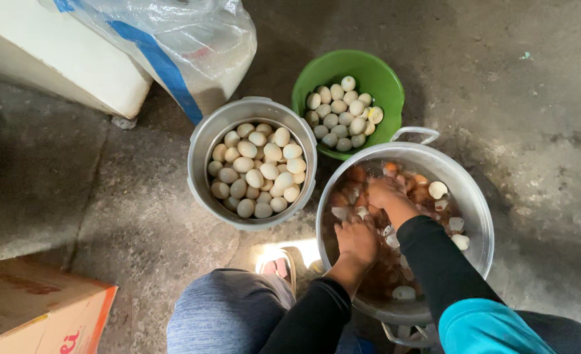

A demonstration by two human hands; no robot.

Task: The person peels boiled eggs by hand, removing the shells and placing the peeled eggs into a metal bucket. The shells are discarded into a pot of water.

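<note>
From the head view, the left hand (357, 240) and the right hand (387, 194) are both down in a large metal pot (474, 196) of brown liquid, eggs and shell pieces (456, 224). The fingers are curled under, so I cannot tell what they grasp. Beside it on the concrete floor (139, 223) stand a pot of whole eggs (257, 167) and a green bowl (382, 78).

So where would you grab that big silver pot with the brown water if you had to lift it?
Probably by its two loop handles: one on the far rim, one on the near rim. Come in from outside the big silver metal pot, one hand on each. The wall is wide, round and smooth, and both hands, left hand and right hand, are down in the brown water.
</note>
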